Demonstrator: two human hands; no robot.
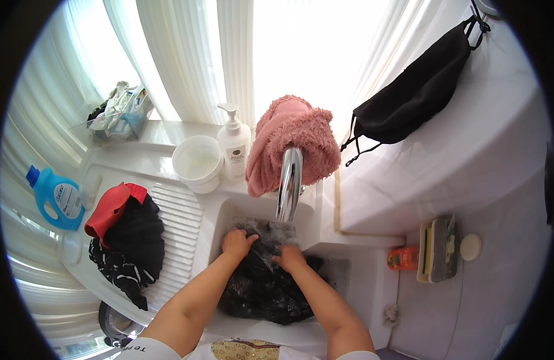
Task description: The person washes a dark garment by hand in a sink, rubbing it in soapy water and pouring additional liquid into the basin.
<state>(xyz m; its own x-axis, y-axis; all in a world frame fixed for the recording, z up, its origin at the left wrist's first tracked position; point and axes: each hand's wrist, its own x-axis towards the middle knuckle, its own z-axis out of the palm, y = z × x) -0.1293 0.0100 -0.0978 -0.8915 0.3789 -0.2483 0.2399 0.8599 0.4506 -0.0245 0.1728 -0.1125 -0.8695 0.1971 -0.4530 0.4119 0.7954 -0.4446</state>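
Observation:
A wet black garment [259, 294] lies bunched in the white sink [229, 210]. My left hand [236, 243] grips its far left part, thumb pointing inward. A little to the right, my right hand [290, 258] is closed on the same cloth, with its fingertips partly hidden by suds and fabric. Between and beyond the hands there is foamy water [277, 230], just below the mouth of the chrome faucet [290, 186]. Part of the garment sits under water, so its full shape cannot be made out.
Left of the sink, a ribbed washboard [178, 222] adjoins a pile of dark clothes [142, 240] with a red cap [108, 210]. Behind stand a white tub [197, 162], a pump bottle [233, 147] and a pink fluffy towel [295, 126]. A blue detergent jug [57, 198] is far left.

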